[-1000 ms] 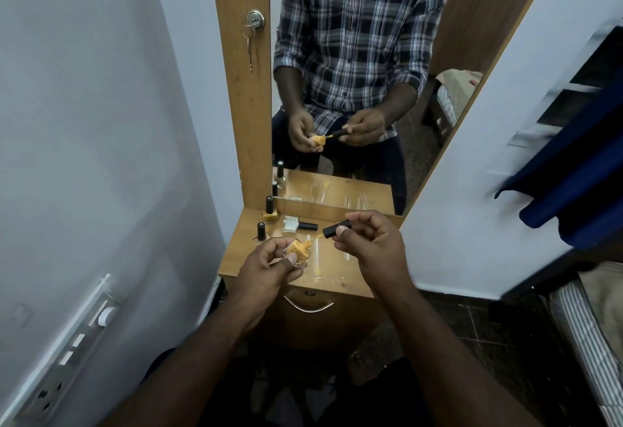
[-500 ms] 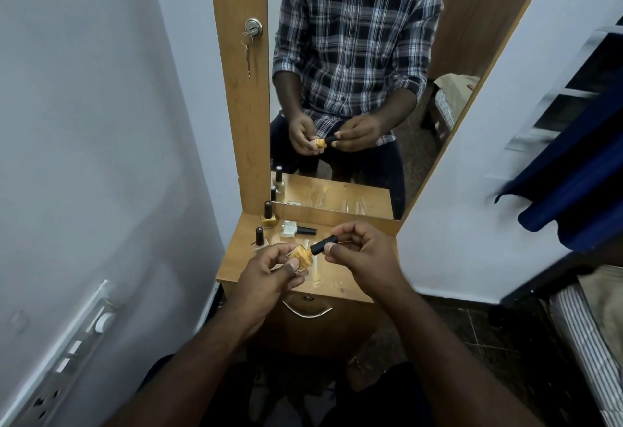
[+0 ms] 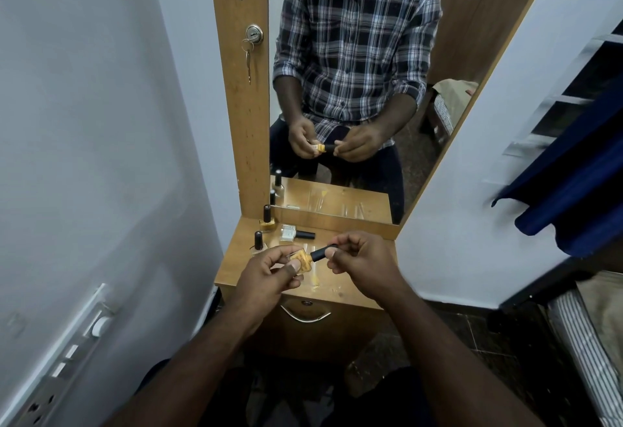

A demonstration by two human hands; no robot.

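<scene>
Pinching the nail polish bottle [image 3: 301,259] between thumb and curled fingers, the left hand [image 3: 269,274] holds it in the air just above the front of the wooden shelf [image 3: 236,271]. The bottle is tilted, with its neck pointing right. It is small and square, and the polish inside is yellow. The right hand [image 3: 364,264] grips the black cap [image 3: 322,253] with its thumb and fingertips pressed around the far end. The cap meets the bottle's neck, but the view does not show whether it is screwed tight. Both hands hang over the shelf's front half and neither rests on the wood.

Three more bottles stand or lie at the back left of the shelf. An upright yellow bottle [image 3: 267,220] with a black cap is nearest the rear corner. A pale bottle [image 3: 258,245], also upright, is just in front of it near the shelf's left edge. A clear bottle [image 3: 293,233] lies on its side between them and the shelf's middle, with its cap pointing right. A yellow smear [image 3: 315,280] marks the wood under the hands.

The shelf is narrow. A mirror [image 3: 354,190] rises from its back edge, a white wall [image 3: 101,156] runs close along its left side, and another wall meets its right end. Below the shelf's front edge is a drawer with a curved metal handle [image 3: 305,315].
</scene>
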